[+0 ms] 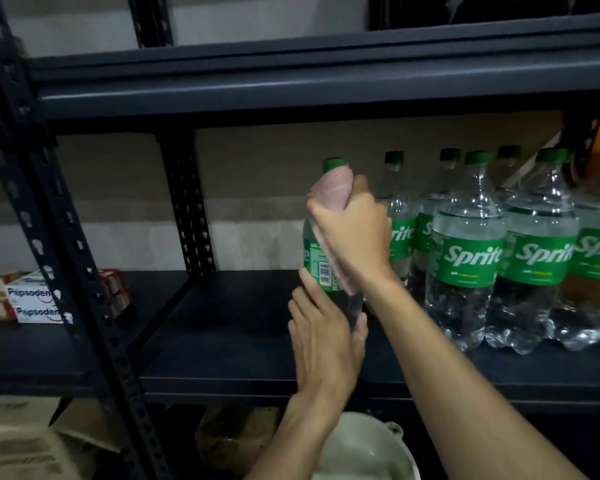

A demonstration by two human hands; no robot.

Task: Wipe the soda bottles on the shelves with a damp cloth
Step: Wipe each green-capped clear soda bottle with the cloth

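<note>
A clear Sprite bottle (317, 261) with a green cap and green label stands upright on the dark shelf (229, 341), apart from the others. My left hand (326, 337) grips its lower body. My right hand (355, 230) holds a pale pink cloth (331, 192) wrapped round the bottle's neck and shoulder, just under the cap. The cloth hangs down past the label. Several more Sprite bottles (465, 258) stand in rows to the right on the same shelf.
Toothpaste boxes (35, 299) are stacked on the neighbouring shelf at the left. A black perforated upright (187, 209) stands behind. A white basin (364, 448) sits below the shelf, beside cardboard boxes (21, 441). Another shelf board (291, 88) runs close overhead.
</note>
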